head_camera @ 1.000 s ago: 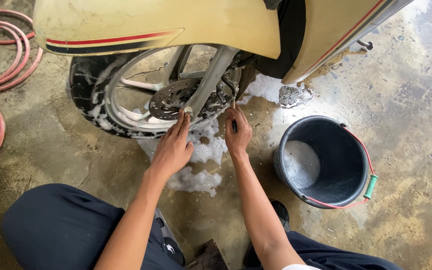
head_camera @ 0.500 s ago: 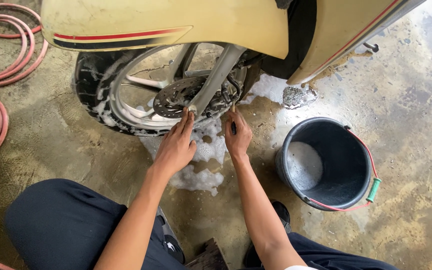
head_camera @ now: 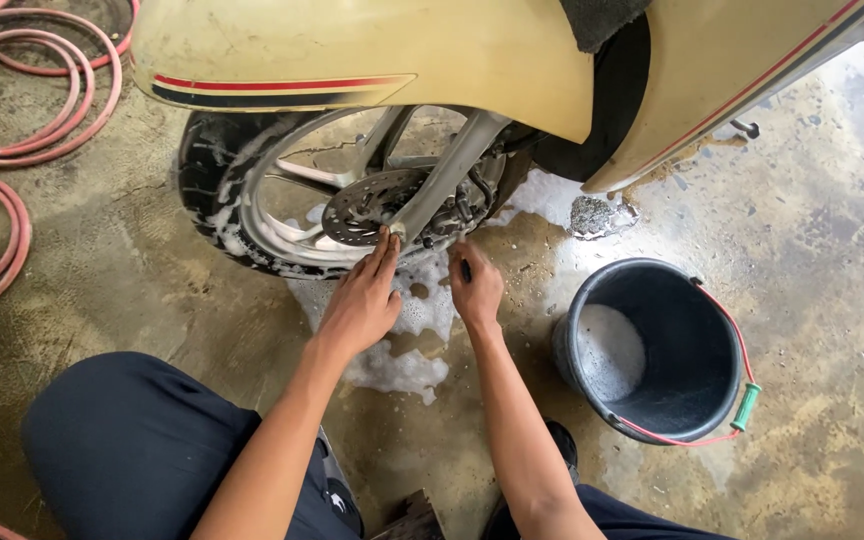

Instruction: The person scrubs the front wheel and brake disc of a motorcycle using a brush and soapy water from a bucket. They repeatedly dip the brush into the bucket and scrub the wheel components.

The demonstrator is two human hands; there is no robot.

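Left hand [head_camera: 362,300] lies flat with fingers touching the fork [head_camera: 442,180] of the soapy wheel [head_camera: 252,200]; right hand [head_camera: 475,290] grips a small dark tool [head_camera: 466,270] just beside it, bucket [head_camera: 592,300] nearby.

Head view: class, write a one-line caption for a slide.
Left hand touches the soapy front wheel; right hand grips a small dark tool beside a black bucket.

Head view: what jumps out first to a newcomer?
The soapy front wheel of a cream-yellow scooter fills the top centre, with the left hand on the grey fork leg and the right hand close beside it holding something dark. A black plastic bucket of suds sits right; a coiled pink hose lies left.
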